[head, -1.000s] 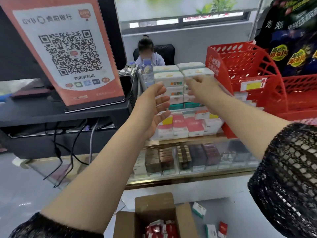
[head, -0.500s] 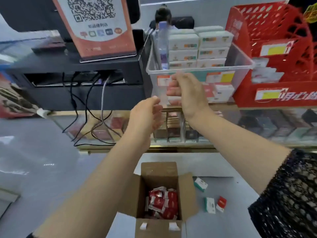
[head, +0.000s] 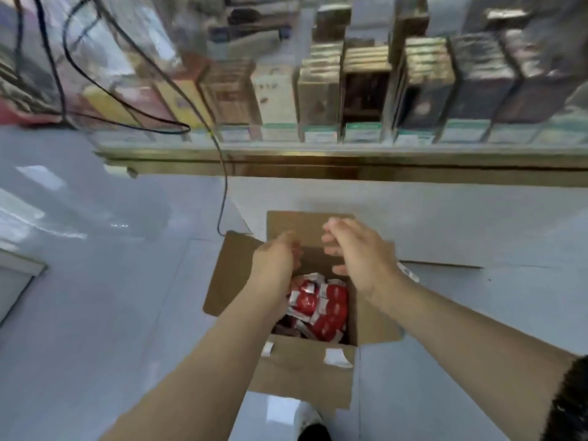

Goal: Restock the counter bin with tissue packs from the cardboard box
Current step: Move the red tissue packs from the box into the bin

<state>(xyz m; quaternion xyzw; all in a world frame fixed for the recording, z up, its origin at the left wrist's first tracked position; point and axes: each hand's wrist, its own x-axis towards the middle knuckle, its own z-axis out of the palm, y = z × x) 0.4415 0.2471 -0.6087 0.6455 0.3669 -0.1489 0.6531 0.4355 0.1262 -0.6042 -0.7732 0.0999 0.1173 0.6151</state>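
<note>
Cardboard box point(head: 302, 374) (cable point(head: 224, 186) beside) | left hand point(head: 276, 264), right hand point(head: 361, 253): grips apart | tissue packs point(head: 331, 310) below

You have one cardboard box point(head: 302, 377) with four open flaps, two white tape tabs point(head: 335, 358) on its near flap, two hands, left hand point(head: 275, 265) and right hand point(head: 362, 259), and red tissue packs point(head: 327, 308) too jumbled to count.

pale tiled floor point(head: 95, 313), open cardboard box point(head: 302, 374) standing on it

Glossy pale tiled floor point(head: 95, 313) beneath a gold-trimmed glass display counter point(head: 381, 167), black cables point(head: 225, 192) down its front.
</note>
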